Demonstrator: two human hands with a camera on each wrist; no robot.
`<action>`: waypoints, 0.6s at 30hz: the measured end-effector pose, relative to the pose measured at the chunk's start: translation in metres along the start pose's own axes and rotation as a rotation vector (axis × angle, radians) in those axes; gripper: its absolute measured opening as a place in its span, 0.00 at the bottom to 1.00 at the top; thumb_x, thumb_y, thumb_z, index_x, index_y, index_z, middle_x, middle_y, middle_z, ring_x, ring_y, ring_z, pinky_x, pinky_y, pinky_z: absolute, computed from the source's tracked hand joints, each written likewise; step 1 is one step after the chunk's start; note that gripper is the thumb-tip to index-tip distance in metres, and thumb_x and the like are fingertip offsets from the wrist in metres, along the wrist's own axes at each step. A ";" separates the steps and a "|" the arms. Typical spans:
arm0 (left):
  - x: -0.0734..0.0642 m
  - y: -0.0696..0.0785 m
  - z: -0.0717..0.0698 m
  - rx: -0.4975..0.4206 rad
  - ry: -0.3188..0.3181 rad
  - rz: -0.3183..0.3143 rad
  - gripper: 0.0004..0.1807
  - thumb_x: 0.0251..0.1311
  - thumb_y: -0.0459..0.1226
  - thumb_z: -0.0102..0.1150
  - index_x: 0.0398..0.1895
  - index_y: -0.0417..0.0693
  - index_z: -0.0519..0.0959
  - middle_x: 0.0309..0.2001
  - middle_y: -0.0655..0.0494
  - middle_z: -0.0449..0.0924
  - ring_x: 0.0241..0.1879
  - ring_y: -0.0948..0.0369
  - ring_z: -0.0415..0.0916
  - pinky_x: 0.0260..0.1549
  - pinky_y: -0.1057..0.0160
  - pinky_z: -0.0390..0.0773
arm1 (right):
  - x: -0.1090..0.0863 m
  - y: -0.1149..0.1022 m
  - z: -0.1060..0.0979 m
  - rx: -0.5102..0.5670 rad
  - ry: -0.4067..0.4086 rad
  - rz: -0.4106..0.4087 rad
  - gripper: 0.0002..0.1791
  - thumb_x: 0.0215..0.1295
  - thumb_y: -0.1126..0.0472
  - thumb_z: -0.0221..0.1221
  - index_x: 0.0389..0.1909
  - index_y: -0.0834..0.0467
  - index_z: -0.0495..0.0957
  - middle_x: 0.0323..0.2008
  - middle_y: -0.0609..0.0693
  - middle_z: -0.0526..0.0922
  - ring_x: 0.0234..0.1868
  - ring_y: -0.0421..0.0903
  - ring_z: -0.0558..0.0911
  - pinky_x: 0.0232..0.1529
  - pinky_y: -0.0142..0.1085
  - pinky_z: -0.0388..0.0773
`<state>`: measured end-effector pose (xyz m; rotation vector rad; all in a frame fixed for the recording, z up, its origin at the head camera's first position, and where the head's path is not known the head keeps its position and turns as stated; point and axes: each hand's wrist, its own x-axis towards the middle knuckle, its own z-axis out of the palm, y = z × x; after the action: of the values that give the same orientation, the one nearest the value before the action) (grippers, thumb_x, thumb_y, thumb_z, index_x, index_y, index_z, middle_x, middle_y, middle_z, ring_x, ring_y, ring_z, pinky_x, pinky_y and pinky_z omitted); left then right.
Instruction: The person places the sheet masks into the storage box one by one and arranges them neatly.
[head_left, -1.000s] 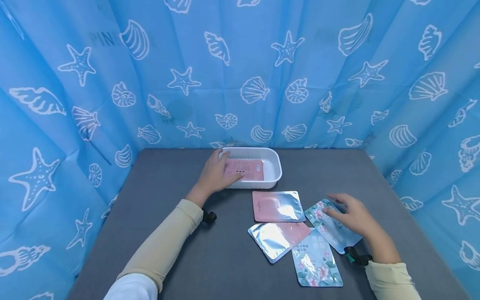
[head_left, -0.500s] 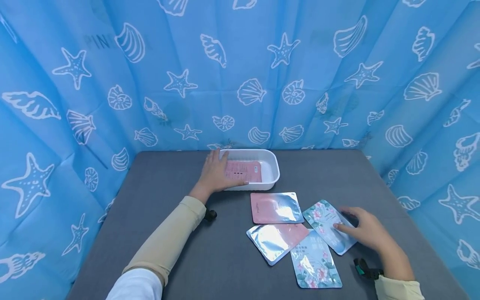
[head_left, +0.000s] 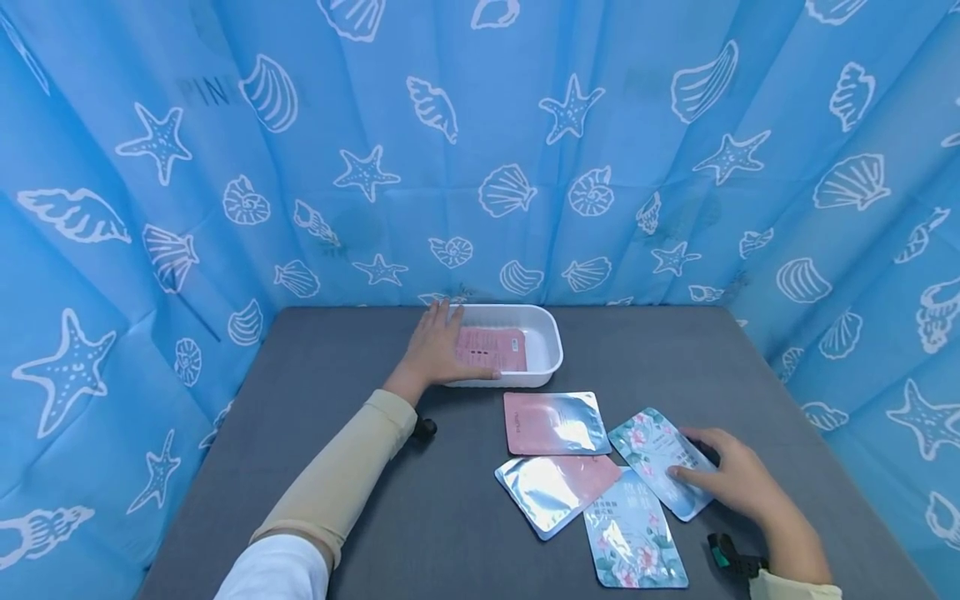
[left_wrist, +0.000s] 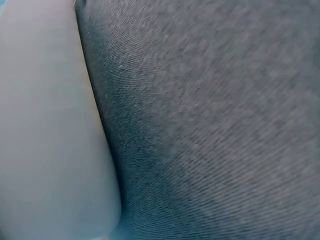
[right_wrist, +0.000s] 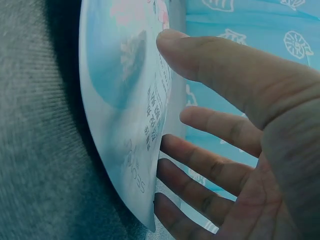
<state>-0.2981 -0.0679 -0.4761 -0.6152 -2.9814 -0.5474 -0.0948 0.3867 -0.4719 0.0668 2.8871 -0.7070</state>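
Observation:
In the head view my left hand (head_left: 433, 350) rests on the left side of a white plastic tray (head_left: 551, 346), its thumb along the front rim. A pink sachet (head_left: 491, 348) lies in the tray, partly behind that hand. My right hand (head_left: 735, 479) is at the right edge of a blue floral sachet (head_left: 660, 458). The right wrist view shows the thumb (right_wrist: 172, 47) over this sachet's printed face and several spread fingertips at its edge. A second floral sachet (head_left: 636, 533) lies below it. Two more pink sachets, one upper (head_left: 555, 423) and one lower (head_left: 555, 487), lie before the tray.
Grey cloth covers the table (head_left: 345, 350). A blue curtain (head_left: 465, 150) with white shells and starfish hangs behind and at both sides. The left wrist view shows mostly cloth and a pale blurred surface (left_wrist: 50, 130).
My right hand has drawn back from above the floral sachet to its right edge. My left hand stays at the tray, its thumb slightly further right along the front rim.

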 end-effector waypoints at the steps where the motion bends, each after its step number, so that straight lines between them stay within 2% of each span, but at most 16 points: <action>1: 0.001 0.000 -0.001 0.006 -0.003 0.000 0.81 0.36 0.84 0.64 0.88 0.46 0.46 0.87 0.39 0.40 0.87 0.39 0.36 0.84 0.39 0.45 | 0.000 0.000 0.001 0.000 0.002 0.001 0.46 0.62 0.41 0.74 0.70 0.69 0.73 0.66 0.76 0.74 0.66 0.77 0.73 0.61 0.73 0.73; 8: 0.004 0.000 0.000 0.045 -0.014 -0.005 0.82 0.37 0.84 0.62 0.88 0.47 0.42 0.87 0.39 0.41 0.86 0.38 0.37 0.84 0.40 0.43 | 0.001 -0.001 0.003 0.003 0.026 -0.004 0.47 0.62 0.37 0.73 0.70 0.68 0.75 0.65 0.75 0.75 0.65 0.75 0.75 0.60 0.72 0.74; 14: 0.004 -0.001 0.007 0.056 -0.018 0.002 0.81 0.38 0.85 0.59 0.88 0.48 0.41 0.87 0.39 0.41 0.86 0.40 0.38 0.84 0.41 0.44 | 0.001 0.003 0.003 0.002 0.023 -0.027 0.47 0.57 0.41 0.78 0.69 0.68 0.76 0.63 0.74 0.76 0.62 0.74 0.77 0.57 0.71 0.76; 18: 0.002 -0.002 0.011 0.049 -0.024 -0.006 0.80 0.39 0.85 0.58 0.89 0.50 0.41 0.88 0.41 0.39 0.87 0.41 0.37 0.85 0.41 0.43 | 0.002 0.004 0.004 -0.002 0.017 -0.027 0.47 0.55 0.41 0.79 0.68 0.67 0.76 0.61 0.73 0.77 0.59 0.72 0.78 0.54 0.70 0.77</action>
<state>-0.3008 -0.0653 -0.4867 -0.6137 -3.0101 -0.4695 -0.0960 0.3881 -0.4771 0.0339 2.9104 -0.7122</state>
